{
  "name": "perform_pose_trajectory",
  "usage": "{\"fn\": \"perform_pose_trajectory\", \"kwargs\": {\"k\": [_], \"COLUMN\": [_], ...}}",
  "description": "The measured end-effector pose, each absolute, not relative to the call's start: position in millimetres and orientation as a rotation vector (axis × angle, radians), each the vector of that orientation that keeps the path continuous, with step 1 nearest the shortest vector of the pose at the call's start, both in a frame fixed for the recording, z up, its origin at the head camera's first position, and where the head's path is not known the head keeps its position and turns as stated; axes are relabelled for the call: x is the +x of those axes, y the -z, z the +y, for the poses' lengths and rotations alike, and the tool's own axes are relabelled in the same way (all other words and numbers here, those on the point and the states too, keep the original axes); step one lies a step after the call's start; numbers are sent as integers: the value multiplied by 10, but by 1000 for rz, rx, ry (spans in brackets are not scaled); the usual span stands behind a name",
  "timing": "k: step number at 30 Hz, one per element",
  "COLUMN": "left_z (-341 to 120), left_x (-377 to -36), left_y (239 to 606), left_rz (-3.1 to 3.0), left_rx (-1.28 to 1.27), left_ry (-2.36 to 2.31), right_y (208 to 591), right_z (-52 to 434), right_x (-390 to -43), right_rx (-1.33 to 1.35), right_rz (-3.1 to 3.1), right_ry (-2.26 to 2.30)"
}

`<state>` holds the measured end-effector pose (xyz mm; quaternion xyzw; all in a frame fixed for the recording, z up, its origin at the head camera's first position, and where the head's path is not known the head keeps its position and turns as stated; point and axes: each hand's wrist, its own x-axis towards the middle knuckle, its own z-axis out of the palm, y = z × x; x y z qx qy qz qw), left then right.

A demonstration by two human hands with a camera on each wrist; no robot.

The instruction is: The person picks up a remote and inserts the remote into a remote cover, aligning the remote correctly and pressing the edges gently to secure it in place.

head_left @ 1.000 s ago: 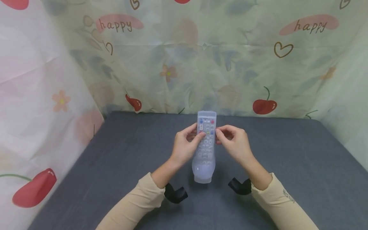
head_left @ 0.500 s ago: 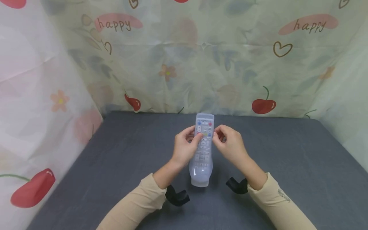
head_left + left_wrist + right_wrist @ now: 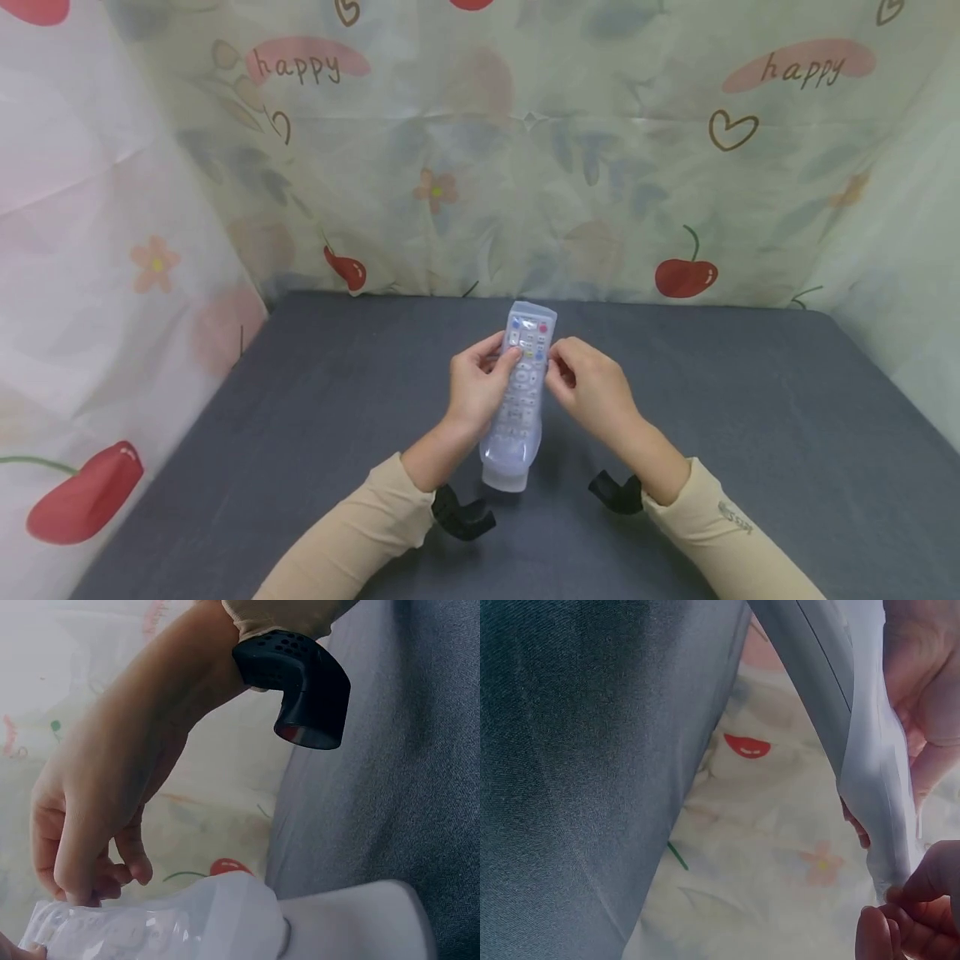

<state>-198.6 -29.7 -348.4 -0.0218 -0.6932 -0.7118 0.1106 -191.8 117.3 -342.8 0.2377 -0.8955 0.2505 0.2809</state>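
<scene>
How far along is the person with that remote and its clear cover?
The clear cover already wraps most of the remote. The left hand and right hand pinch its sides near the top. Its loose lower end apparently needs settling.

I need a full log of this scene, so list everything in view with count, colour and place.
remote control: one, white with coloured buttons, in a translucent cover, held over the middle of the table.
translucent cover: one, clear whitish, around the remote, its loose end hanging past the near end.
table: one, dark grey, filling the lower half of the head view.
backdrop cloth: pale green behind, pinkish white at the left, printed with red cherries, flowers, hearts and the word happy.
wrist cameras: two, black, one under each wrist.
sleeves: two, beige, on both forearms.
left hand: grips the left edge of the remote, thumb on the buttons.
right hand: pinches the cover at the remote's right edge.
</scene>
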Motion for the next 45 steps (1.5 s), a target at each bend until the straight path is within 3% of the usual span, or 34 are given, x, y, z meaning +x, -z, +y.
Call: {"fn": "perform_pose_trajectory", "kwargs": {"k": [13, 24, 45], "left_z": [-310, -299, -396], "left_x": [-1996, -2007, -2008], "left_y": [3486, 3477, 3430], "left_rz": [-2005, -1959, -2083], "left_rx": [-78, -45, -257], "left_ry": [2077, 2097, 1729], "right_y": [3488, 3631, 3549], "right_z": [1092, 960, 1037], "right_x": [-1871, -1838, -1834], "right_rx": [600, 576, 578], "right_rz": [-2335, -2492, -2392], "right_ry": [-607, -1193, -1286]}}
